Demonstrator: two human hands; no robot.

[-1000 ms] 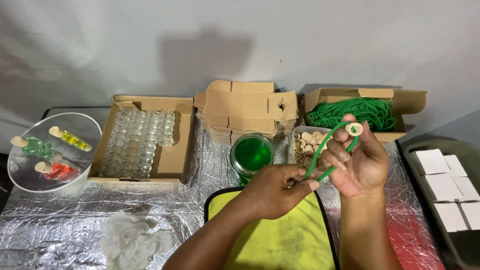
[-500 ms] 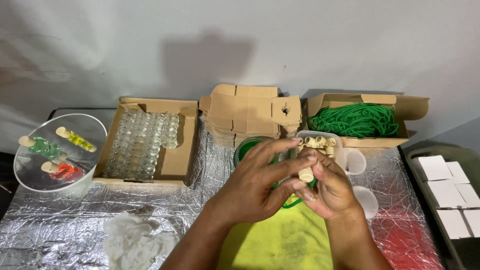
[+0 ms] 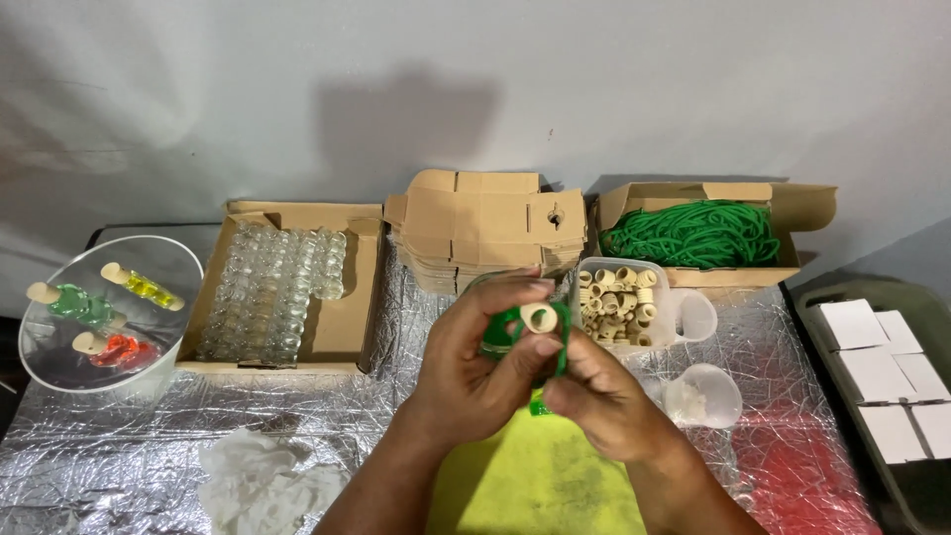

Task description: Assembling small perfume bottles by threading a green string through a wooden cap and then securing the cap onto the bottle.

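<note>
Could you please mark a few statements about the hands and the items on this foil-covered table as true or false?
1. The left hand and right hand meet around a small cork and a green cord. True.
2. The box of glass bottles stands right of the box of green cords. False: it stands far to the left of it.
3. The clear tub of corks lies in front of the box of green cords. True.
4. The round clear bowl at far left holds white cartons. False: it holds corked bottles with green, yellow and red contents.
</note>
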